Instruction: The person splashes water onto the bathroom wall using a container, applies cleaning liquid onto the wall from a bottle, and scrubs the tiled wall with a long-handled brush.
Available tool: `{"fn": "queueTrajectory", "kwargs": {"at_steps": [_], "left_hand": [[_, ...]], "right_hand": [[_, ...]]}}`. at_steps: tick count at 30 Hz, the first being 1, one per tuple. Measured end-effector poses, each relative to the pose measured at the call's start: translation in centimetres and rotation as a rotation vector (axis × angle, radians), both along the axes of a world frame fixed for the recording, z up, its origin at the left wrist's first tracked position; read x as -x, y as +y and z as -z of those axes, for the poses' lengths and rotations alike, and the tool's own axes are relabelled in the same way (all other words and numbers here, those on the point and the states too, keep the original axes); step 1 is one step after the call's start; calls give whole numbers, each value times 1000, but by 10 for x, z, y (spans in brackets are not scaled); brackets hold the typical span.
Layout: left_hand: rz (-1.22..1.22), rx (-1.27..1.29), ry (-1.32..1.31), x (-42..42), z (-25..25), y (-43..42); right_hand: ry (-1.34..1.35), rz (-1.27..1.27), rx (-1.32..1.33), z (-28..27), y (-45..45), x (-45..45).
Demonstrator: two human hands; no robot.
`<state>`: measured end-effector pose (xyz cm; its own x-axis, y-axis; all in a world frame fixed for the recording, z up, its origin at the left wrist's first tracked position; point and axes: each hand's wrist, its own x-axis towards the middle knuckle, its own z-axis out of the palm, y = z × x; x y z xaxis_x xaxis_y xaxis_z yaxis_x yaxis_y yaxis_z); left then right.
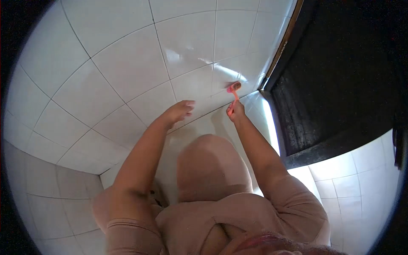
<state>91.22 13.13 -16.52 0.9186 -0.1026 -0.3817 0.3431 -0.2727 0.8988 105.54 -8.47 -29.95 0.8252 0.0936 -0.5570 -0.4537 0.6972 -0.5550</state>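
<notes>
My right hand (pixel 236 112) is closed around the orange-pink handle of a scrub brush (pixel 234 87). The brush's head is up against the white tiled wall (pixel 191 85), low down and close to the corner by the dark door; its bristles are mostly hidden. Off to the left, my left hand (pixel 180 112) is held out in front of the same wall with its fingers loosely extended and nothing in them. Whether its fingertips touch the tiles I cannot tell.
A dark door (pixel 331 85) with a worn lower part stands at the right, with bright light along its edge. My bent knee (pixel 212 165) is between my arms, above a pale floor (pixel 199 129). More tiled wall (pixel 55 208) is at the lower left.
</notes>
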Motion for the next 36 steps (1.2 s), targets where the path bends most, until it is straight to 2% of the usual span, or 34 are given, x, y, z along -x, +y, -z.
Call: {"fn": "queueTrajectory", "kwargs": {"at_steps": [2,3,6,8,10,12,14,15,17,18,20,21,23,24,26,30,32,33,35,36], "left_hand": [[-2,-51,65,6,3,19],[26,-23,32,3,3,26],[80,4,42,2,18,41],[88,94,0,0,31,45],[98,149,-56,8,47,52],[118,186,-87,11,80,61],[225,-210,145,-17,137,79],[253,-226,137,-26,164,81],[385,-837,-15,-40,196,82],[392,-842,-23,-29,179,76],[531,-471,-349,14,134,61],[531,-488,-334,17,148,64],[447,-181,-49,10,177,75],[438,-218,-43,16,166,86],[533,-707,-108,46,150,101],[522,-626,-186,58,147,117],[237,-182,-31,66,121,97],[239,-222,-22,63,96,80],[-14,146,8,52,50,36],[-11,107,15,42,42,17]], "right_hand": [[-67,-118,12,-33,-11,9],[-98,-91,44,-52,-20,12],[-10,-199,140,-92,-34,31],[-70,-258,325,-108,-41,47],[-201,-304,365,-121,-47,62],[-159,-303,461,-133,-45,77],[-267,-277,608,-132,-47,98],[-198,-279,716,-142,-43,112],[-205,-233,682,-147,-37,124],[-208,-216,657,-151,-35,126],[-135,-174,668,-146,-28,116],[-146,-130,661,-143,-21,115],[-239,-99,655,-141,-5,113],[-246,-103,618,-144,5,110],[-224,0,437,-135,25,107],[-331,72,169,-122,55,83],[-344,86,119,-118,65,72],[-439,123,52,-116,69,67],[-523,184,-49,-104,74,55],[-517,160,-56,-95,74,56]]}}
